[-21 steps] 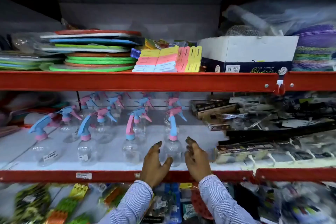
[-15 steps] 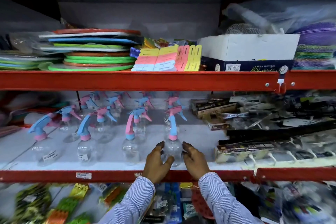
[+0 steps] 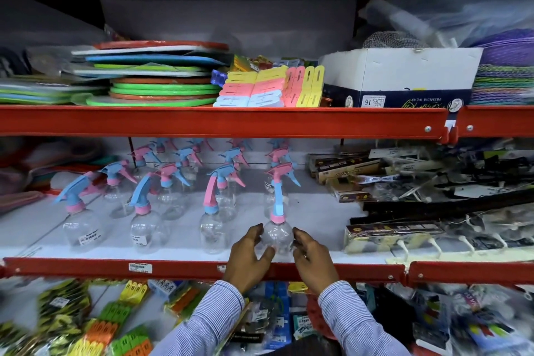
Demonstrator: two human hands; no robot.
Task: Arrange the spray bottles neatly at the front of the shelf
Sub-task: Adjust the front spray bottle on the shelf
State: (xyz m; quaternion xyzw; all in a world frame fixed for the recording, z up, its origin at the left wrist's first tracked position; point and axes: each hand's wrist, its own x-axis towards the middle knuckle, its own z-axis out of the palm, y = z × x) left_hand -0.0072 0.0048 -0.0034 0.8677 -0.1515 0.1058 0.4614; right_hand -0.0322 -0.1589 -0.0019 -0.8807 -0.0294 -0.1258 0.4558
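Note:
Several clear spray bottles with pink and blue trigger heads stand in rows on the white middle shelf (image 3: 318, 211). The rightmost front bottle (image 3: 278, 232) stands upright near the red front rail. My left hand (image 3: 250, 256) cups its left side and my right hand (image 3: 310, 257) cups its right side, fingers touching the clear body. Three other front bottles stand to the left: one (image 3: 212, 228) close by, another (image 3: 144, 227) farther left, and a tilted-head one (image 3: 79, 224) at the far left. More bottles stand behind them.
The red front rail (image 3: 173, 267) edges the shelf. Dark packaged goods and boxes (image 3: 393, 232) crowd the right side of the same shelf. The upper red beam (image 3: 231, 121) hangs low above the bottle heads. Packets fill the shelf below.
Both hands closed in from apart onto the sides of the rightmost front bottle, which now sits slightly nearer the rail.

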